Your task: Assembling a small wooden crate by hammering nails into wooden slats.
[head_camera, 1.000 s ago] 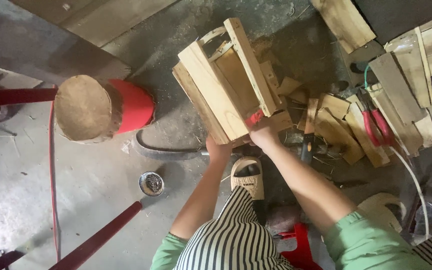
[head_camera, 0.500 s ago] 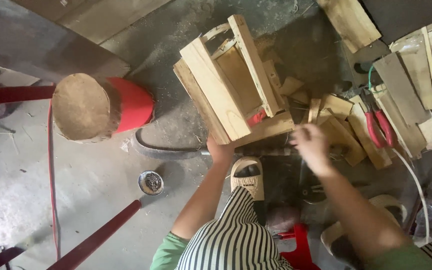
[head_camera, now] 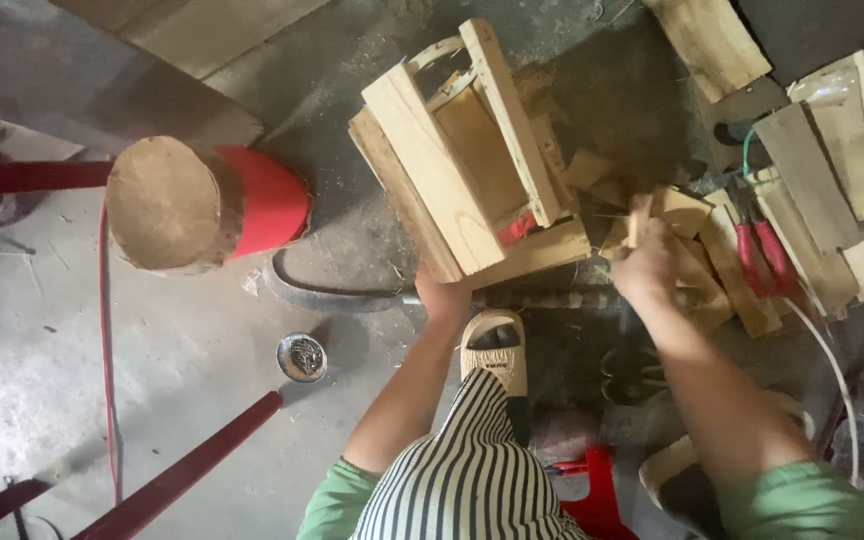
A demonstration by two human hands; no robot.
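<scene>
A small crate-like frame of pale wooden slats (head_camera: pixel 472 160) stands tilted on the dusty floor in front of me. My left hand (head_camera: pixel 442 298) grips its lower near corner from below. My right hand (head_camera: pixel 647 270) is out to the right of the frame, closed around a small wooden block (head_camera: pixel 639 215) that sticks up from the fingers. Under that hand lies a heap of short wood offcuts (head_camera: pixel 697 250). A red piece (head_camera: pixel 515 228) shows inside the frame near its lower edge.
A red bucket on its side with a round wooden end (head_camera: pixel 197 205) lies left. A small metal tin (head_camera: pixel 302 357) sits on the floor. Red-handled pliers (head_camera: pixel 767 260), planks (head_camera: pixel 842 180), a white cable (head_camera: pixel 832 370) lie right. My sandalled foot (head_camera: pixel 495 350) is below the frame.
My right hand left the frame's lower corner, swung right over the offcut heap and now holds a small wooden block. The left hand stayed on the frame.
</scene>
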